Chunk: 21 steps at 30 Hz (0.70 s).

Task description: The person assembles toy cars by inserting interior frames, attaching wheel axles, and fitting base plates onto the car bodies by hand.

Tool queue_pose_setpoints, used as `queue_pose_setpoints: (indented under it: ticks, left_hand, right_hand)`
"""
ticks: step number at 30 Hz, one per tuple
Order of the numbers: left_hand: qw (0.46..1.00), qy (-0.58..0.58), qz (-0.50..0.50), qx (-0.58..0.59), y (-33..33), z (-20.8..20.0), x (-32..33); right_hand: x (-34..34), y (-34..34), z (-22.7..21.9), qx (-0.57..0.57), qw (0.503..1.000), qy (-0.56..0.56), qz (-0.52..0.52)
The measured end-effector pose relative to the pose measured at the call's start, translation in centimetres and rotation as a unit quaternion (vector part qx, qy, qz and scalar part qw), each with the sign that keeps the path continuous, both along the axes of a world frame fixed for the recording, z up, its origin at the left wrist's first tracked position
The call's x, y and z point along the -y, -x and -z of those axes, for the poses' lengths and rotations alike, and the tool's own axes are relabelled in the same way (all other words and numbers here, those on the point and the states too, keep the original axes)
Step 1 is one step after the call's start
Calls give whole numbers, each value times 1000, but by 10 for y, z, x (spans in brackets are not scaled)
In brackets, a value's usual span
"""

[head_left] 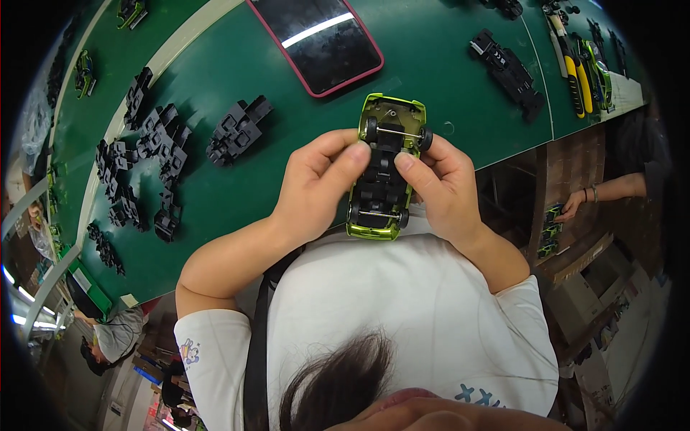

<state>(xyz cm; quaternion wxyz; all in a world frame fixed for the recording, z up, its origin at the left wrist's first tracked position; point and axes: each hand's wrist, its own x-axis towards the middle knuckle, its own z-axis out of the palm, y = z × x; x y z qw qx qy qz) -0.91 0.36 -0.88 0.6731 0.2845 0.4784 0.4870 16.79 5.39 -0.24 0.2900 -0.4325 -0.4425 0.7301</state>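
I see bright, even overhead light. A white glare streak crosses the phone (316,39) near the table's (237,65) far edge. Shadows are soft and short. Fisheye bends the table edges; the corners go black, the rim blurs.

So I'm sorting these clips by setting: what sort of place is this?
Probably a toy assembly line. Both hands hold a green toy car upside down over a long green workbench; black plastic chassis parts lie in clusters on it, and another person's hand reaches toward more green cars nearby.
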Motion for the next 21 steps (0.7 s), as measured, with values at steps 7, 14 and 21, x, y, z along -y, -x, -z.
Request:
queue_pose_setpoints:
  ticks: [7,14,21]
  left_hand:
    - [996,47,7,77,7,0,-6]
    - [995,23,-4,98,7,2,-7]
    - [992,-104,-12,-73,0,6,-1]
  right_hand:
    - [-6,-3,-7,-1,999,51,-11]
    - [-9,-5,-3,11,999,38,8]
    - [-9,-3,-3,-23,996,69,56]
